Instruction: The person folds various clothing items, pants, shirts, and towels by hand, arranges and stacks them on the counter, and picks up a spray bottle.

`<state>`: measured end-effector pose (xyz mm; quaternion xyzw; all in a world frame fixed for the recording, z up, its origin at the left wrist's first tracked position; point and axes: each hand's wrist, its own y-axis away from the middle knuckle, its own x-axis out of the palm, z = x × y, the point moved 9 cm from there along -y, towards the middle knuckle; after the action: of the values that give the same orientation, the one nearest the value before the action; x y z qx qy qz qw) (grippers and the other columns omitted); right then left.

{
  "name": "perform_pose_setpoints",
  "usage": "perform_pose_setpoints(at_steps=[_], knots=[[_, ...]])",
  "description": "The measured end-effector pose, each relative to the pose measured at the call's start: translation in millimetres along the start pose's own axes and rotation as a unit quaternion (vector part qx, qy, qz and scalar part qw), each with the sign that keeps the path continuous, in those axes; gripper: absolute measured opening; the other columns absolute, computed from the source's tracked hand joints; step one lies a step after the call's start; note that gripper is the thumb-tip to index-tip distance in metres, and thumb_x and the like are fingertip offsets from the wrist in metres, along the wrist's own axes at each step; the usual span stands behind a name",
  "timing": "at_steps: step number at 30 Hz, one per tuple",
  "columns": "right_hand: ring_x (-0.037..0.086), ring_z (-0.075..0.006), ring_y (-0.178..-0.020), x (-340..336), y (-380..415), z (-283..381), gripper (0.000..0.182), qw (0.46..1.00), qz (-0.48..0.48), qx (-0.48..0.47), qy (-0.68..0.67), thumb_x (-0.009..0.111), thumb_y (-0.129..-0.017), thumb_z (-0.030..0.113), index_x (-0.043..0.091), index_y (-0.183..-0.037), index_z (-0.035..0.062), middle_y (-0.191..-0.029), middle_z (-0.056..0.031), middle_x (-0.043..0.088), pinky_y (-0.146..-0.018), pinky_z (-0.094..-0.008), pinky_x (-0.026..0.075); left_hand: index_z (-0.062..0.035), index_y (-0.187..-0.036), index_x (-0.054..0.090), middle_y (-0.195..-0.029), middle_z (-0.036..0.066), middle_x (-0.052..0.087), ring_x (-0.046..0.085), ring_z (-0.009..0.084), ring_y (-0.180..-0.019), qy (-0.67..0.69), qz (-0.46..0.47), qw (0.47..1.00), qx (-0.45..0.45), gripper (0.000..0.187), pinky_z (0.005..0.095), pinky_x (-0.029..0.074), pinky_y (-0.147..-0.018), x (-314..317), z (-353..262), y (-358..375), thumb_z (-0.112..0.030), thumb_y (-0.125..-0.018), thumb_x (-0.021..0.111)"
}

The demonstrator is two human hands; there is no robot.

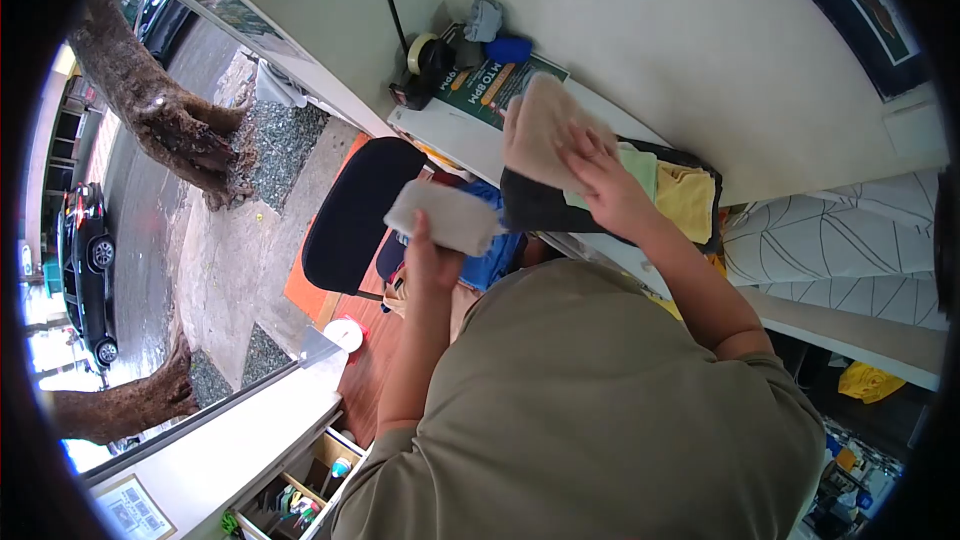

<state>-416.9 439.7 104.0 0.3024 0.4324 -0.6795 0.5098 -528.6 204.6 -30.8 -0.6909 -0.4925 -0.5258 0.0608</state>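
Note:
My left hand (432, 258) holds a folded light grey cloth (445, 216), with the thumb on top of it; the cloth is above the chair area. My right hand (608, 180) grips a beige cloth (545, 135), its fingers pressed on the cloth's face. The two cloths are apart. Just beyond and below my right hand lies a dark tray or bag (540, 206) with a folded green cloth (637, 172) and a folded yellow cloth (685, 202) in it.
A black chair (362, 212) stands left of my left hand. Blue fabric (494, 262) lies beneath the grey cloth. A tape dispenser (418, 72) and a green sign (480, 92) are on the white shelf. An open drawer (300, 490) is at lower left.

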Motion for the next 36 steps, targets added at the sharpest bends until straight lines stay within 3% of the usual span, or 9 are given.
perform_pose_setpoints(at_steps=[5,8,11,17,23,24,28,31,36], knots=[[0.025,-0.0504,-0.140,130,40,-29,0.077,0.966,0.114,-0.032,0.229,0.069,-0.080,0.032,0.036,-0.150,0.0243,-0.158,-0.0192,0.021,-0.110,-0.0682,0.017,-0.0082,-0.139,0.042,-0.133,0.013,0.054,0.050,0.0314,-0.127,-0.037,-0.031,0.996,0.069,0.049,0.0504,0.035,-0.109,19,-43,9,-0.040,-0.102,0.044],[0.028,-0.0497,-0.139,135,42,-17,0.075,0.980,0.144,-0.004,0.138,0.068,-0.084,0.035,0.034,-0.150,0.0212,-0.156,-0.0212,0.025,-0.110,-0.0658,0.021,-0.0091,-0.142,0.040,-0.140,0.012,0.049,0.046,0.0307,-0.131,-0.027,0.012,0.997,0.068,0.053,0.0493,0.035,-0.110,41,-31,6,-0.045,-0.102,0.041],[0.042,-0.0413,-0.133,121,36,-35,0.071,0.978,0.034,0.092,-0.184,0.066,-0.089,0.038,0.035,-0.149,0.0170,-0.149,-0.0195,0.037,-0.109,-0.0545,0.034,-0.0107,-0.144,0.037,-0.145,0.008,0.045,0.044,0.0298,-0.133,0.009,0.089,0.996,0.027,0.057,0.0486,0.034,-0.110,77,1,8,-0.047,-0.101,0.042],[0.054,-0.0166,-0.113,12,47,-49,0.063,0.692,-0.206,0.288,-0.629,0.068,-0.088,0.008,0.041,-0.145,0.0126,-0.130,-0.0076,0.053,-0.098,-0.0301,0.046,-0.0124,-0.146,0.033,-0.144,0.009,0.045,0.048,0.0291,-0.129,-0.020,0.288,0.949,-0.129,0.051,0.0505,0.039,-0.107,154,94,32,-0.025,-0.100,0.051],[0.053,-0.0230,-0.119,-42,104,-139,0.064,0.816,-0.209,0.332,-0.426,0.066,-0.087,0.008,0.041,-0.145,0.0138,-0.138,-0.0113,0.048,-0.102,-0.0340,0.043,-0.0111,-0.144,0.031,-0.136,0.010,0.050,0.055,0.0255,-0.119,-0.307,0.251,0.913,-0.094,0.054,0.0396,0.057,-0.085,129,166,-20,-0.002,-0.095,0.052],[0.051,-0.0262,-0.122,-16,128,-169,0.064,0.861,-0.175,0.360,-0.313,0.068,-0.087,0.014,0.042,-0.145,0.0148,-0.141,-0.0128,0.046,-0.103,-0.0381,0.041,-0.0104,-0.144,0.032,-0.135,0.010,0.050,0.056,0.0251,-0.119,-0.383,0.235,0.890,-0.073,0.053,0.0387,0.058,-0.082,106,180,-33,-0.004,-0.095,0.053],[0.035,-0.0370,-0.138,0,130,-126,0.074,0.914,0.016,0.349,0.206,0.072,-0.082,0.039,0.041,-0.146,0.0209,-0.155,-0.0158,0.030,-0.111,-0.0562,0.030,-0.0137,-0.146,0.038,-0.145,0.016,0.042,0.046,0.0390,-0.128,-0.729,0.273,0.538,0.323,0.063,0.0530,0.044,-0.100,110,153,-24,-0.013,-0.088,0.063],[0.023,-0.0387,-0.145,25,101,-84,0.082,0.971,-0.024,0.155,0.182,0.071,-0.078,0.050,0.038,-0.148,0.0251,-0.160,-0.0130,0.020,-0.113,-0.0630,0.018,-0.0211,-0.146,0.041,-0.152,0.015,0.034,0.029,0.0430,-0.139,-0.798,0.280,0.361,0.394,0.061,0.0601,0.025,-0.112,150,146,-8,-0.030,-0.089,0.060],[0.019,-0.0383,-0.146,93,110,-115,0.082,0.970,0.101,0.206,0.074,0.070,-0.076,0.057,0.043,-0.146,0.0253,-0.158,-0.0156,0.022,-0.115,-0.0617,0.010,-0.0283,-0.148,0.038,-0.157,0.006,0.029,0.021,0.0418,-0.144,-0.866,0.263,0.285,0.315,0.062,0.0663,0.016,-0.112,103,177,-64,-0.053,-0.092,0.047]])
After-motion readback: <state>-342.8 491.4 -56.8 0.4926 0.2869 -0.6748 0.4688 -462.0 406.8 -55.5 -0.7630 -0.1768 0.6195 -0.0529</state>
